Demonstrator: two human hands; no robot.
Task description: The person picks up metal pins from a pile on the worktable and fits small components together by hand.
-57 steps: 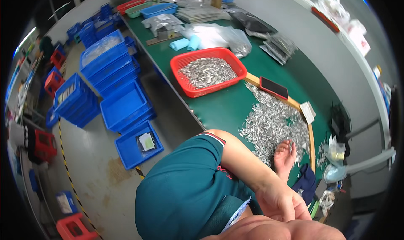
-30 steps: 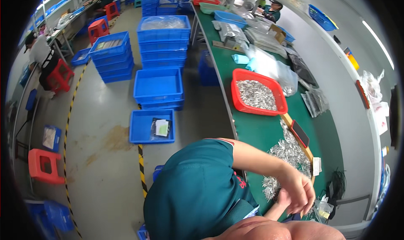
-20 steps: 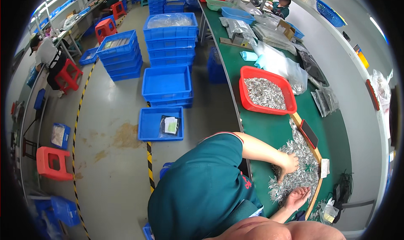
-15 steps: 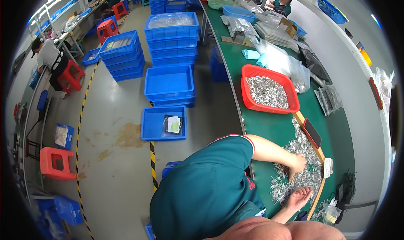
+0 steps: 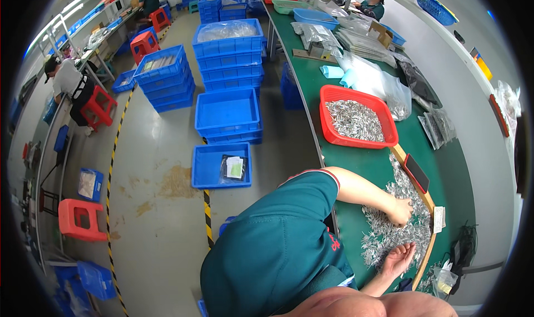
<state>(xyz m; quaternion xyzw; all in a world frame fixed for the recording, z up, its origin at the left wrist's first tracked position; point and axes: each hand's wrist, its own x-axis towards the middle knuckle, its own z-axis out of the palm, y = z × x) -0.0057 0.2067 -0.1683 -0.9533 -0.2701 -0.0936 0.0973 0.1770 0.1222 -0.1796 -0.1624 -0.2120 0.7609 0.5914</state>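
Observation:
Small silvery metal pin-like pieces (image 5: 389, 236) lie spread in a thick heap on the green tabletop (image 5: 356, 178). Over the heap's middle, my left hand (image 5: 399, 211) reaches down, its fingers bent inward at the pieces. What its fingertips hold, if anything, is too small to make out. Nearer to me, my right hand (image 5: 398, 259) rests at the heap's lower part, palm partly turned up, fingers loosely curved and apart from the thumb. Nothing is visible in it. A red plastic basket (image 5: 328, 133) beyond the heap holds many similar pieces.
A wooden strip (image 5: 427, 256) borders the heap on the right, with a dark-screened, red-edged device (image 5: 416, 173) and a white label (image 5: 439, 219) against it. Plastic bags (image 5: 396, 97) lie farther along the table. Stacked blue crates (image 5: 227, 111) stand on the floor at left.
My left hand has shifted slightly up and right over the heap, and its fingers have changed pose. My right hand has stayed nearly in place. The whole view has tilted slightly.

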